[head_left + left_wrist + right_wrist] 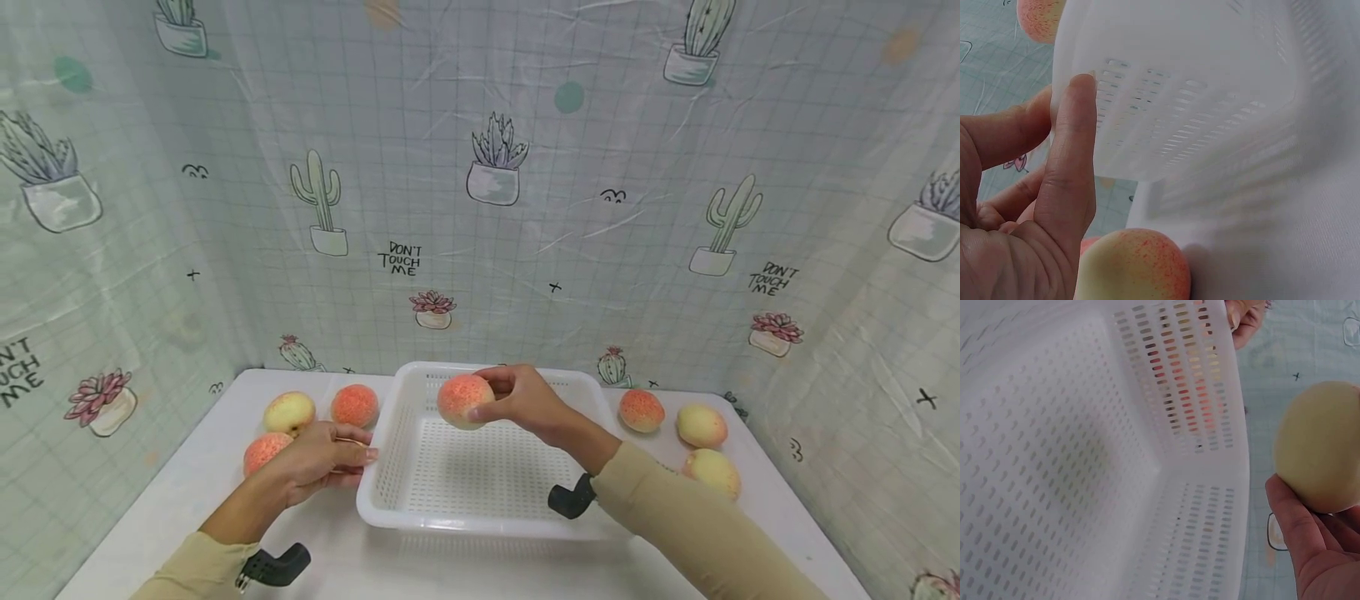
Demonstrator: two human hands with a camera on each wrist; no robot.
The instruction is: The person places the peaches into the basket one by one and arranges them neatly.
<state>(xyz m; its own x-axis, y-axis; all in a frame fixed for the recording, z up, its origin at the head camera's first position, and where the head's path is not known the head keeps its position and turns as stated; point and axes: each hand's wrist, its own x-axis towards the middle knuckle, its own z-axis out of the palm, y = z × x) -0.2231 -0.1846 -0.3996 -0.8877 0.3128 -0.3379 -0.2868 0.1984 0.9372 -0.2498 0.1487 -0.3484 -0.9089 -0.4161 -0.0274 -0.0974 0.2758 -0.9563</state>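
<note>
Right hand (525,404) pinches a peach (459,400) above the white basket (480,523), towards its eleven o'clock, while the left hand (322,458) grips the basket at nine! The danger: a slack fingertip hold could let that round fruit drop and bounce, or a left-hand tug tip the basket; a knock might roll the loose peaches (355,406) between nine and ten, or between two and three. Curtain (570,167) lettering (401,258) reads "DON'T TOUCH ME" at eleven and two; no brand legible

Peach (460,402) in R fingers (491,410) above bskt (480,479)
</note>
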